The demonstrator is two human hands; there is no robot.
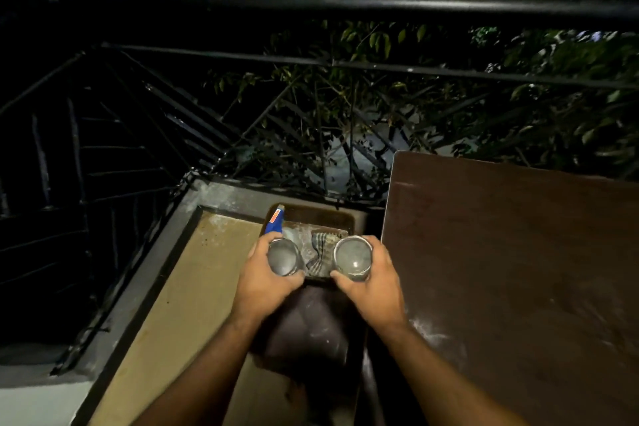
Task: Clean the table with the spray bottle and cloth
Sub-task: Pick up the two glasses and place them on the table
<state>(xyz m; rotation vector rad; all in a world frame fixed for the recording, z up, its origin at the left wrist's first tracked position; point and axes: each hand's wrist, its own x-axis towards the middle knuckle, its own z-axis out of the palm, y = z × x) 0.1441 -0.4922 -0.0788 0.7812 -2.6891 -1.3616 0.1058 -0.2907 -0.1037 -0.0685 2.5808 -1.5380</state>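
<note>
At lower centre of the frame, the left hand (268,278) is curled round a steel tumbler (284,257) and the right hand (371,282) is curled round a second steel tumbler (353,257). Both cups are upright and held over the near edge of a dark tray (340,220).

In the tray, directly between and just beyond the two hands, lies the cloth (320,252), crumpled and checked in pale and dark stripes. It is about equally near to either hand.

Further back, at the tray's upper-left corner, the spray bottle (275,223) lies tilted. Its blue body and orange label run away from the camera, and it is nearer the left hand. I judge both hands must put down their cups before taking either thing.

The brown tabletop (518,252) fills the right of the frame, with pale smears near its lower left. A black railing (345,5) and foliage lie beyond.
</note>
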